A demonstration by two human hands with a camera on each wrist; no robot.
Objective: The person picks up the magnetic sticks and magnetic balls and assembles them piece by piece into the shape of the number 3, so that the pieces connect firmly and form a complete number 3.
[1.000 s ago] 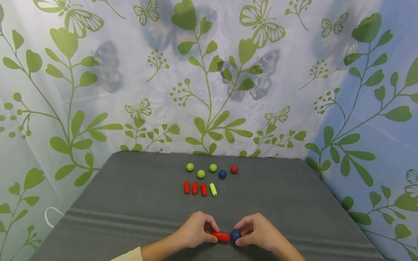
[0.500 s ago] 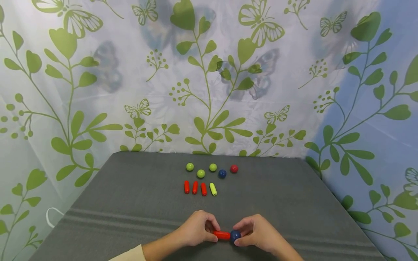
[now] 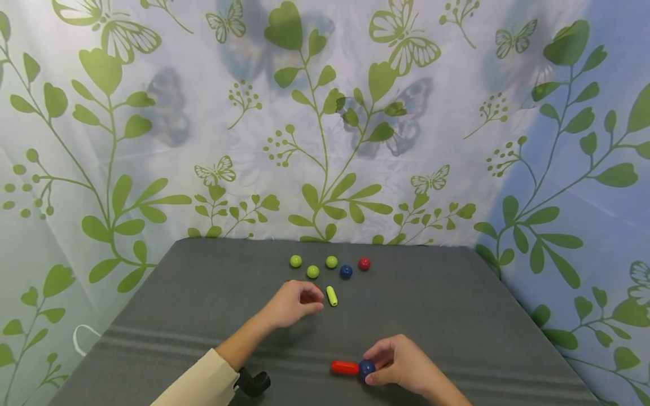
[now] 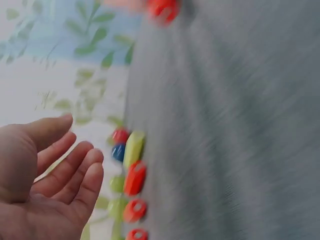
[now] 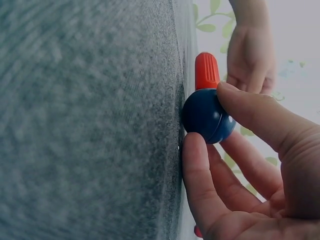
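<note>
Left hand (image 3: 291, 304) moved forward, loose, empty, right hand (image 3: 403, 365) pinching blue ball (image 5: 204, 115), red stick (image 3: 345, 367) lengthwise leftward

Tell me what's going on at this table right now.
A person's right hand pinches a blue ball, which touches a red stick, at the gray table's near side. Their left hand, empty, is near the other red sticks and a yellow-green stick. Beyond lie three green balls, a second blue ball and a red ball.

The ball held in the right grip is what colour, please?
Dark blue; the ball shows best in the right wrist view.
</note>
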